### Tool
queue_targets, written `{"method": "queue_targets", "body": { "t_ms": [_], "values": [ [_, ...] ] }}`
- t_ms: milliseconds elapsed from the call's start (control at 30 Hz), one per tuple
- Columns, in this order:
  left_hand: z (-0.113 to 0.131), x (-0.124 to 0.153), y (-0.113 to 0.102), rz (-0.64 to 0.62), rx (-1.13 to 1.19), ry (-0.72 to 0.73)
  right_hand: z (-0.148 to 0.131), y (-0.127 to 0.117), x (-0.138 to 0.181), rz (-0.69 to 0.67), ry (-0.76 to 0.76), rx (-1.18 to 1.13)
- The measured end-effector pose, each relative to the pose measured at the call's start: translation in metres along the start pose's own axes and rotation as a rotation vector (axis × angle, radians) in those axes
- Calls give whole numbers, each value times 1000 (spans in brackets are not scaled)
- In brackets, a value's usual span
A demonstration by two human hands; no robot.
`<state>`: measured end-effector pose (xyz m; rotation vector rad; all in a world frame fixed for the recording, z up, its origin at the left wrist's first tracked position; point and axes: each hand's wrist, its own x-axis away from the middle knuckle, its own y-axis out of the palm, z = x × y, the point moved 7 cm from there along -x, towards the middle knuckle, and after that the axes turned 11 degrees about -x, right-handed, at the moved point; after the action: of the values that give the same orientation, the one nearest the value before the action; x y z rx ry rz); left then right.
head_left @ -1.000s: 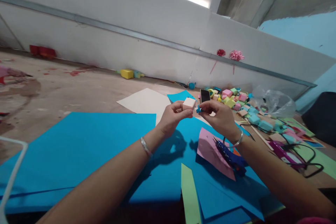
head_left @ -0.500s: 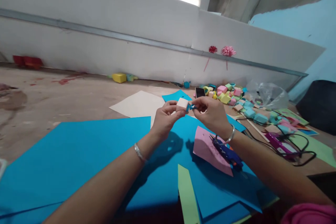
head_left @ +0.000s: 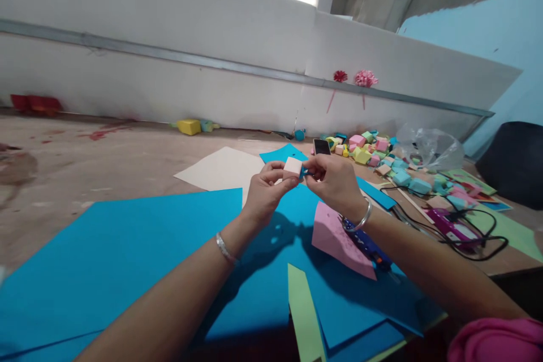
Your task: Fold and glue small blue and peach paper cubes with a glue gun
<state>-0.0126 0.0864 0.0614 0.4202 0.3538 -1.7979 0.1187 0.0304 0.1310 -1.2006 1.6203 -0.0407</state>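
Observation:
My left hand (head_left: 265, 192) grips a small pale peach paper box (head_left: 292, 166) between thumb and fingers, above the work surface. Pinched in my right hand (head_left: 339, 184) is a small blue paper piece (head_left: 304, 172), which meets the box's right side; the fingertips hide part of it. Large blue paper sheets (head_left: 165, 249) spread beneath both hands. Under my right wrist, a blue glue gun (head_left: 368, 248) lies partly over a pink paper (head_left: 333, 232). A light green paper strip (head_left: 303, 311) rests nearer to me.
Several small coloured paper boxes (head_left: 362, 155) are piled at the back right, beside a phone (head_left: 321, 147) and a clear plastic bag (head_left: 436, 150). A purple power strip (head_left: 453, 229) with black cords lies right. A beige sheet (head_left: 220, 167) and yellow box (head_left: 189, 126) sit farther back.
My right hand has moved slightly left, bringing the blue paper piece against the box's side. The left hand keeps its hold on the box. The view has shifted a little.

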Motion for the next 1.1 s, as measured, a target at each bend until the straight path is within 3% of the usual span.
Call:
{"method": "queue_targets", "body": {
  "t_ms": [1100],
  "values": [
    [-4,-1,-2,52,-28,-14,-4,10,5,-15,92,-145]
  ]
}}
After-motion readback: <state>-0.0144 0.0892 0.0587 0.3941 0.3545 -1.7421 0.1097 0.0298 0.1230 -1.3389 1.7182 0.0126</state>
